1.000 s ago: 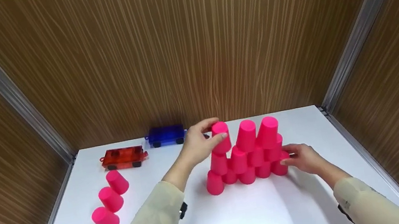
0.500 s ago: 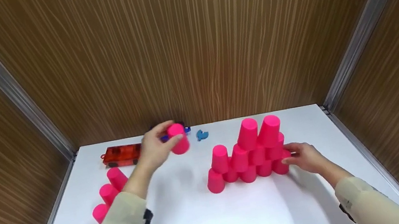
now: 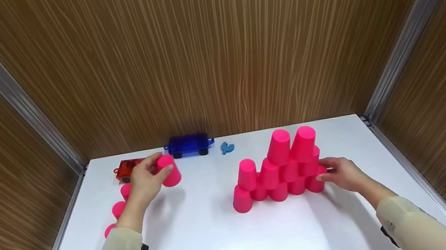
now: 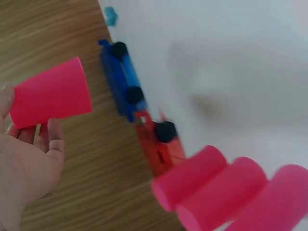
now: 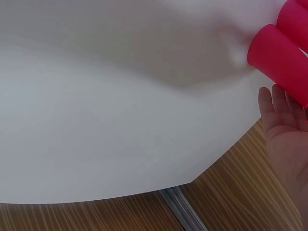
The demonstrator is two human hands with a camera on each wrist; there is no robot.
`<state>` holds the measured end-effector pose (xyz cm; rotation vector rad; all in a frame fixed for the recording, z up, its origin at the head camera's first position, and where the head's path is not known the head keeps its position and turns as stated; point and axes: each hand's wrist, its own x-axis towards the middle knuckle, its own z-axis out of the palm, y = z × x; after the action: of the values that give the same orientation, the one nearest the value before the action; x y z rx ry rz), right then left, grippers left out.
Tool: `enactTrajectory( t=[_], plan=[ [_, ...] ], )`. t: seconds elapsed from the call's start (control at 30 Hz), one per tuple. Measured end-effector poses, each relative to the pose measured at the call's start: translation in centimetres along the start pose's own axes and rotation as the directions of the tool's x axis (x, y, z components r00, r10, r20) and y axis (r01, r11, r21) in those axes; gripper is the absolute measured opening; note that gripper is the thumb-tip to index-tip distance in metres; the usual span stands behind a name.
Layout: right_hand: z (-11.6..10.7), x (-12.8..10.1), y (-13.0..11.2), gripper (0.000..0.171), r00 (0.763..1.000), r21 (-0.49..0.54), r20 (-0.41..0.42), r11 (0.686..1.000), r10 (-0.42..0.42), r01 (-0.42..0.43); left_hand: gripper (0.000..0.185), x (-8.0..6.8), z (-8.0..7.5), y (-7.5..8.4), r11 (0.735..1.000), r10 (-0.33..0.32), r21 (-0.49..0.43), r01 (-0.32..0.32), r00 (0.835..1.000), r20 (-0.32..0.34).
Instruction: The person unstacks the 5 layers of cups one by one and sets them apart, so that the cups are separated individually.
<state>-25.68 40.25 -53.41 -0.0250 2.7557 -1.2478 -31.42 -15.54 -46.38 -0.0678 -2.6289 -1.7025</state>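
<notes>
My left hand (image 3: pixel 152 175) holds one upside-down pink cup (image 3: pixel 170 174) in the air at the left of the white table (image 3: pixel 204 241), above a row of three pink cups (image 3: pixel 119 209). In the left wrist view the held cup (image 4: pixel 50 99) lies against my fingers (image 4: pixel 50 144), with the three cups (image 4: pixel 231 187) below. A stack of several upside-down pink cups (image 3: pixel 277 172) stands right of centre. My right hand (image 3: pixel 336 172) rests its fingertips against the stack's lowest right cup (image 3: pixel 313 184); that cup (image 5: pixel 281 60) shows beside straight fingers (image 5: pixel 279 108).
A blue toy wagon (image 3: pixel 189 145) and a red toy wagon (image 3: pixel 126 169) stand along the back edge, with a small blue piece (image 3: pixel 226 147) beside them. Wood-grain walls close in the table at the back and on both sides.
My left hand lifted a cup off the upper left of the stack and carried it left to above the row of three cups. The right hand stayed at the stack.
</notes>
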Motion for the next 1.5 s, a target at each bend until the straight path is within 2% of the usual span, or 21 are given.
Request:
enactTrajectory(
  t=[0.27,0.63,0.9,1.07,1.5],
  plan=[
    [0.1,-0.3,0.1,0.059,1.0,-0.011,-0.011,1.0,-0.013,0.013,0.07,-0.1,-0.8,-3.0,0.996,-0.088,0.014,0.088,0.996,-0.02],
    [0.3,-0.5,0.0,0.056,0.999,0.003,-0.024,1.0,-0.027,0.027,0.072,0.2,-1.1,-5.7,0.979,-0.197,0.046,0.198,0.98,-0.018],
    [0.4,-0.7,-0.3,0.053,0.999,0.008,-0.038,1.0,-0.016,0.016,0.073,0.8,-1.4,-7.0,0.976,-0.209,0.054,0.209,0.978,-0.007],
    [0.4,-0.7,-0.3,0.053,0.999,0.002,-0.041,1.0,-0.022,0.022,0.073,1.1,-1.2,-7.3,0.971,-0.223,0.085,0.222,0.975,-0.003],
    [0.4,-0.6,0.0,0.052,0.997,0.004,-0.052,0.999,-0.051,0.051,0.07,1.5,-0.5,-7.8,0.973,-0.206,0.104,0.204,0.978,0.013]
  ],
)
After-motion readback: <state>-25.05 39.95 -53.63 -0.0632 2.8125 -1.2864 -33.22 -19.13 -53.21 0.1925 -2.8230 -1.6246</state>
